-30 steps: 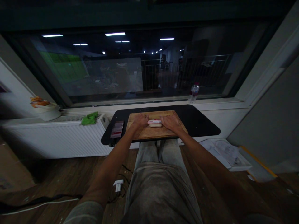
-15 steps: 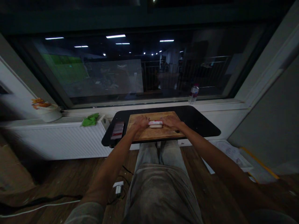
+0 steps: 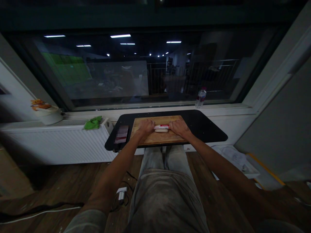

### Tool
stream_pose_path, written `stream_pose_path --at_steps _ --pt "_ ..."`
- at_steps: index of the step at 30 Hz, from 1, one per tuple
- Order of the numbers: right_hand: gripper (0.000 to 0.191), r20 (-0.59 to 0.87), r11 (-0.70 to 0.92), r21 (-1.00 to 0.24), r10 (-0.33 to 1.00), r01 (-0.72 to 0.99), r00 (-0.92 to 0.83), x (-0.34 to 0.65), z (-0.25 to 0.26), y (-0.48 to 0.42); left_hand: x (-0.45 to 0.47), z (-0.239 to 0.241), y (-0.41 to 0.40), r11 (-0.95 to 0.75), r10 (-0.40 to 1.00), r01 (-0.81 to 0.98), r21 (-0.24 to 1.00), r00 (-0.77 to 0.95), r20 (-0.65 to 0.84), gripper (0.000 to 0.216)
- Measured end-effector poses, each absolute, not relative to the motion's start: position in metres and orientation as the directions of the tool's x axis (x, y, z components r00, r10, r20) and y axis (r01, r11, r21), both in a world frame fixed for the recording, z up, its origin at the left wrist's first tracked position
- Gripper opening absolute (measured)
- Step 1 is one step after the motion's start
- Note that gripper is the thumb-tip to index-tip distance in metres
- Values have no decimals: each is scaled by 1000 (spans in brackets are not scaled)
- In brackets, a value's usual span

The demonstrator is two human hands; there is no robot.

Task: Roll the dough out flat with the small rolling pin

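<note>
Work surface: black tabletop (image 3: pixel 209 129) with rounded corners, set against the sill beneath a wide dark window (image 3: pixel 160 77). Wooden cutting board (image 3: pixel 167 138) lies flat on it. On the board, a red-and-white printed cylinder (image 3: pixel 161 127) lies crosswise between both hands; a pale oblong piece (image 3: pixel 161 130) sits along its near side, contact between the two uncertain. Left hand (image 3: pixel 146 126) and right hand (image 3: pixel 179 127): fingers curled over opposite ends of the cylinder, holding it; individual fingertips too dim to resolve.

Smartphone (image 3: pixel 121 134) lies left of the board. Room dim: ribbed white radiator (image 3: pixel 80 145) at left bearing a green cloth (image 3: pixel 93 123); clear bottle (image 3: pixel 201 98) upright on the sill, right; dark wood floor (image 3: pixel 102 181) with a white power strip (image 3: pixel 122 193).
</note>
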State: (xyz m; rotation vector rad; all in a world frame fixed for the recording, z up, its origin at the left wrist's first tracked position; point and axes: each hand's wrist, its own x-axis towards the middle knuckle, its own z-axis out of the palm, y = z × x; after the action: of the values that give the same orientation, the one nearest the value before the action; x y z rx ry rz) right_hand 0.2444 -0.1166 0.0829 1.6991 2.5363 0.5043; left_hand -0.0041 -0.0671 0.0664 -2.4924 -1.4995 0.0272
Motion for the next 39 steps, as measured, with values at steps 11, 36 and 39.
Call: stream_pose_path --at_steps 11,36,39 --pt "59 177 224 139 953 964 -247 238 78 -114 -6 62 -73 -436 879 882 -181 460 124 38" --pt "37 211 630 -50 765 775 -609 275 65 -97 -46 53 -50 -598 796 694 401 574 194 43" --pt "38 263 600 -83 783 796 -563 278 57 -104 -46 55 -51 -617 779 658 431 588 218 41"
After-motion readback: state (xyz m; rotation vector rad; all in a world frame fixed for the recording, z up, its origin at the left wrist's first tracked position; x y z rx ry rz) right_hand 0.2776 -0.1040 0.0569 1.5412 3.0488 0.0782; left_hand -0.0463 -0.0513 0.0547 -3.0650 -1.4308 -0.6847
